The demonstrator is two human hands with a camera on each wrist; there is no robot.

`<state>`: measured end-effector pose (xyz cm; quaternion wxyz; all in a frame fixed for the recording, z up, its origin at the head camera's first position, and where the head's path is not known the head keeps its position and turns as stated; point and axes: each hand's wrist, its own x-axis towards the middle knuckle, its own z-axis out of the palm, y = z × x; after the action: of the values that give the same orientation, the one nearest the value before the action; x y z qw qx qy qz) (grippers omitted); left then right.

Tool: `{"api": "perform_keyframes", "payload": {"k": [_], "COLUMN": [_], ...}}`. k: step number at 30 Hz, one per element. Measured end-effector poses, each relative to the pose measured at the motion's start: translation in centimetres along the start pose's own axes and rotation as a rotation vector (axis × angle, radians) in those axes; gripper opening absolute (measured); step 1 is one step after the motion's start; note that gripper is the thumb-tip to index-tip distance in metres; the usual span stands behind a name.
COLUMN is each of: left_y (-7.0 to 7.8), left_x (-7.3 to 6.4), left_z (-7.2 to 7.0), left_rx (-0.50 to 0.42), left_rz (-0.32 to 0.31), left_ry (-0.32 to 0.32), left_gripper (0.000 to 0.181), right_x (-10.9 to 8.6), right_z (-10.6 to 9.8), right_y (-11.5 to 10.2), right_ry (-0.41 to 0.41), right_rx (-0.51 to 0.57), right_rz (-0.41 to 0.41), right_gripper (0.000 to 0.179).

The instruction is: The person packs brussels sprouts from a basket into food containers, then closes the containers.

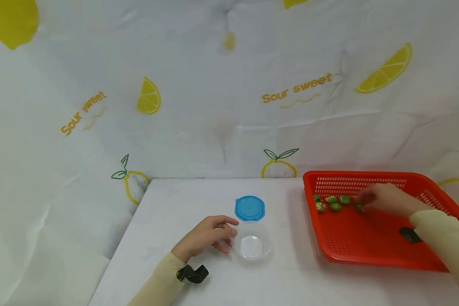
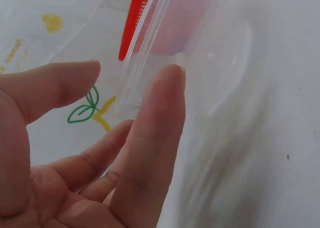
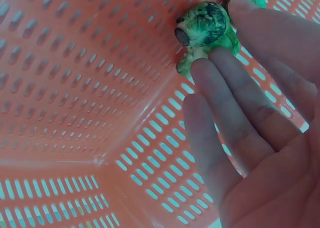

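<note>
A clear plastic bowl (image 1: 251, 242) stands on the white table. My left hand (image 1: 210, 233) is at its left side, fingers spread and relaxed. In the left wrist view, one fingertip (image 2: 167, 83) overlaps the bowl's wall (image 2: 200, 33), and a gap shows between thumb and fingers. My right hand (image 1: 386, 199) reaches into the red basket (image 1: 363, 238), over a Brussels sprout (image 1: 358, 207). From the right wrist, extended fingers (image 3: 220, 93) show right beside Brussels sprouts (image 3: 202, 26) near the basket wall, with the thumb (image 3: 270, 28) apart from the fingers.
Several more Brussels sprouts (image 1: 334, 206) lie in the basket's far left part. A blue lid (image 1: 250, 208) lies just behind the bowl. Behind the table hangs a white sheet (image 1: 199, 127) printed with lemons.
</note>
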<state>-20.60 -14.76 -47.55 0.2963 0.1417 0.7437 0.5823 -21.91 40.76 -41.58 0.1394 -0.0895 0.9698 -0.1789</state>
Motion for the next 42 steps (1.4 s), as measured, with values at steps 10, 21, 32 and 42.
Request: {"api": "perform_keyframes", "payload": {"k": [10,21,32,42], "left_y": [0.3,0.1,-0.3,-1.1], "left_x": [0.3,0.2,0.7,0.5], "left_z": [0.7,0.4,0.2,-0.4], "left_rx": [-0.034,-0.109,-0.136,-0.183], "left_rz": [0.006,-0.016,-0.03,-0.044], "left_ry": [-0.021,-0.041,-0.067,-0.084], "left_gripper": [0.044,0.04,0.04,0.044], "right_x": [-0.4,0.2,0.2,-0.3], "right_z": [0.5,0.9,0.9,0.3], "right_y": [0.3,0.0,-0.1,-1.1], "right_ry": [0.015,0.02,0.022,0.062], "right_rx": [0.003,-0.036,-0.077,-0.057], "right_rz": [0.009,0.042,0.075,0.025], "right_gripper": [0.034,0.034,0.028,0.024]}}
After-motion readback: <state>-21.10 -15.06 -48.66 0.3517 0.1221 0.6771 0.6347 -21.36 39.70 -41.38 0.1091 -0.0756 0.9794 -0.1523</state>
